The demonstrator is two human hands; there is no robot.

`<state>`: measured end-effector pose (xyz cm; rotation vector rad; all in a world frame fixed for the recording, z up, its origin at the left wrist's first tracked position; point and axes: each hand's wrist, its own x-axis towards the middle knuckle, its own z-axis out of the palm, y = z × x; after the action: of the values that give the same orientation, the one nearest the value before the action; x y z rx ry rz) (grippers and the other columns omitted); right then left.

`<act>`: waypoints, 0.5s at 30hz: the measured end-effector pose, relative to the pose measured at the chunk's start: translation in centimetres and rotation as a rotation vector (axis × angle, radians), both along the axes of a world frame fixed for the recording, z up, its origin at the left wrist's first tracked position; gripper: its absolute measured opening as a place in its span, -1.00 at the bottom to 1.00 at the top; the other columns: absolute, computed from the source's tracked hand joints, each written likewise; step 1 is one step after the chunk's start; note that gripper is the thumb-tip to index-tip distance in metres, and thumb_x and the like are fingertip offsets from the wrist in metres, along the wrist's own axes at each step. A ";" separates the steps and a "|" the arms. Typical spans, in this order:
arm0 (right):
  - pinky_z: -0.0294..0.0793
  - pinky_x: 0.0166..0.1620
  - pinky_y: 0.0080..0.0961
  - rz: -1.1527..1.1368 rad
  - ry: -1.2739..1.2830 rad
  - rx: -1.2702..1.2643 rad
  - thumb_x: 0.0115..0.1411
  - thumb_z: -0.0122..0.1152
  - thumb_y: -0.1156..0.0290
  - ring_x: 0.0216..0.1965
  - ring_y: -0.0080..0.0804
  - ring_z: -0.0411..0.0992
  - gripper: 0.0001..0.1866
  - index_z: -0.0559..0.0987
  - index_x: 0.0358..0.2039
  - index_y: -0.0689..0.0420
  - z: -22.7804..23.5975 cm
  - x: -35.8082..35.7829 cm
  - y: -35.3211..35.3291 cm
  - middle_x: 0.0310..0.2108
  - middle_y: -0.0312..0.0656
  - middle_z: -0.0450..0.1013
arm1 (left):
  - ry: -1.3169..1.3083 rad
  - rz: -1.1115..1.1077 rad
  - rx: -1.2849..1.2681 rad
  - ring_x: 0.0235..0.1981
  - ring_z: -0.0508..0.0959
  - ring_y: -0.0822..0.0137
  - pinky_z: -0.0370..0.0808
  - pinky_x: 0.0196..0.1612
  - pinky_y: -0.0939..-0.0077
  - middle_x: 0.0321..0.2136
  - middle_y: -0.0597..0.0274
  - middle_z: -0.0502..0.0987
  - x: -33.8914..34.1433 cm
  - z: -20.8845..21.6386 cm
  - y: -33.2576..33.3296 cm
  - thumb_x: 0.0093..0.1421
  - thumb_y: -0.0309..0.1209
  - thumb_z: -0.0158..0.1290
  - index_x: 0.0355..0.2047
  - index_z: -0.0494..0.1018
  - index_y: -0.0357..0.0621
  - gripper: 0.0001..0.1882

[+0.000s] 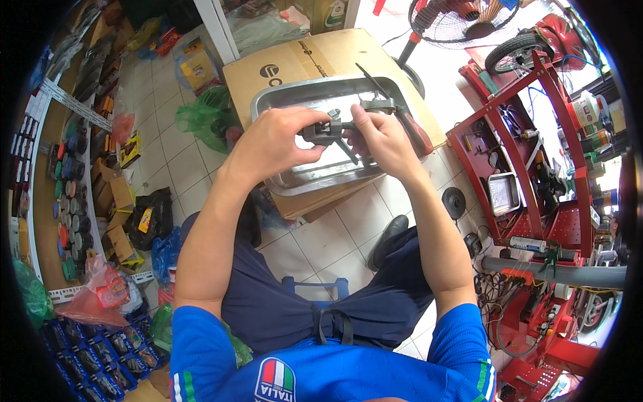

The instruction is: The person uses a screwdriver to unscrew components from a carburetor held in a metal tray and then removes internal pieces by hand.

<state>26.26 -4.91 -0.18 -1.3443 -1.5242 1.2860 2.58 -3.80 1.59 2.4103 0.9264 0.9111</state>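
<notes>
Above a metal tray (281,185), both hands are around a small dark metal part (323,132) with a blocky, notched body. My left hand (278,137) grips it from the left, thumb below and fingers above. My right hand (385,141) is closed at its right side, around a short dark stem; whether that belongs to the part or is a separate tool cannot be told. A thin dark rod (348,153) shows just beneath the part. Beyond my right hand lie a round greyish metal piece (378,106) and a red-handled tool (416,134) in the tray.
The tray stands on a cardboard box (254,75). To the right is a red tool cart (569,127) with hand tools, and a fan (462,20) behind. Shelves of packaged parts (74,201) line the left. Plastic bags (201,117) lie on the tiled floor (315,244).
</notes>
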 end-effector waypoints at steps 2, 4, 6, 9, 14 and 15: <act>0.45 -0.37 -0.60 0.009 -0.052 -0.010 0.42 0.04 -0.17 -0.50 -0.60 0.46 -0.31 0.64 -0.44 0.29 0.2 -0.6 -0.3 -0.57 -0.28 0.51 | 0.001 -0.002 -0.003 -0.20 0.65 0.02 0.60 -0.11 0.28 -0.18 0.00 0.67 0.0 0.0 0.0 -0.01 -0.40 0.33 -0.08 0.60 -0.20 -0.57; 0.43 -0.38 -0.58 0.004 -0.048 0.021 0.41 0.14 -0.05 -0.49 -0.61 0.46 -0.42 0.65 -0.40 0.30 0.5 -0.6 -0.4 -0.55 -0.27 0.52 | 0.012 0.000 0.004 -0.20 0.65 0.03 0.60 -0.11 0.28 -0.18 0.00 0.67 -0.1 -0.2 0.0 -0.01 -0.40 0.33 -0.08 0.61 -0.20 -0.57; 0.44 -0.35 -0.57 0.012 -0.065 0.080 0.40 0.19 0.02 -0.47 -0.61 0.46 -0.49 0.65 -0.35 0.30 0.5 -0.3 -0.4 -0.54 -0.27 0.53 | 0.006 0.001 -0.001 -0.20 0.65 0.03 0.60 -0.11 0.28 -0.18 0.00 0.67 -0.1 -0.3 0.2 0.00 -0.40 0.33 -0.08 0.60 -0.20 -0.57; 0.47 -0.29 -0.57 0.021 -0.125 0.165 0.37 0.26 0.14 -0.42 -0.60 0.48 -0.61 0.65 -0.26 0.30 0.8 -0.2 -0.5 -0.48 -0.26 0.56 | 0.014 0.013 -0.015 -0.22 0.66 0.10 0.60 -0.12 0.35 -0.18 0.04 0.68 -0.2 -0.2 0.2 -0.01 -0.42 0.35 -0.07 0.61 -0.20 -0.56; 0.49 -0.22 -0.57 0.045 -0.081 0.223 0.32 0.33 0.28 -0.32 -0.59 0.50 -0.71 0.64 -0.15 0.28 0.7 0.1 -0.5 -0.35 -0.25 0.58 | 0.011 0.014 -0.031 -0.22 0.67 0.14 0.60 -0.12 0.39 -0.18 0.06 0.68 -0.2 -0.3 0.4 -0.01 -0.42 0.36 -0.06 0.61 -0.20 -0.55; 0.50 -0.22 -0.58 0.049 -0.077 0.235 0.31 0.35 0.31 -0.31 -0.60 0.50 -0.72 0.63 -0.14 0.28 0.6 0.3 -0.5 -0.32 -0.25 0.58 | 0.016 0.015 -0.043 -0.22 0.67 0.14 0.60 -0.11 0.39 -0.18 0.05 0.68 -0.2 -0.2 0.4 -0.01 -0.42 0.36 -0.06 0.61 -0.20 -0.55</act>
<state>26.53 -5.39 0.45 -1.2226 -1.7123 1.0563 2.39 -3.44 1.42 2.3809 0.9611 0.8700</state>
